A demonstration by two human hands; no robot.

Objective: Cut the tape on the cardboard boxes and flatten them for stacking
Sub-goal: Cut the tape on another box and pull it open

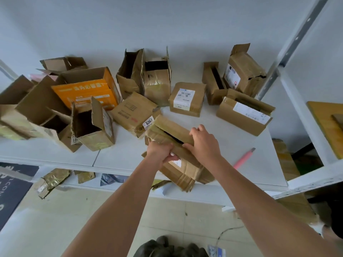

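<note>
A small brown cardboard box point(171, 129) with a dark slit along its top stands on a pile of flattened cardboard point(185, 173) at the white table's front edge. My left hand point(160, 152) grips the box's near left edge, fingers curled round the cardboard. My right hand point(203, 143) grips the box's right side, fingers curled over the top flap. A pink utility knife point(243, 158) lies on the table to the right of my right forearm, held by neither hand.
Several opened and taped boxes crowd the white table point(232, 138), among them an orange-faced box point(87, 91) at left and a labelled sealed box point(186, 99) behind. A white metal shelf post point(289, 49) rises at right. Cardboard scraps point(52, 180) lie on the floor below.
</note>
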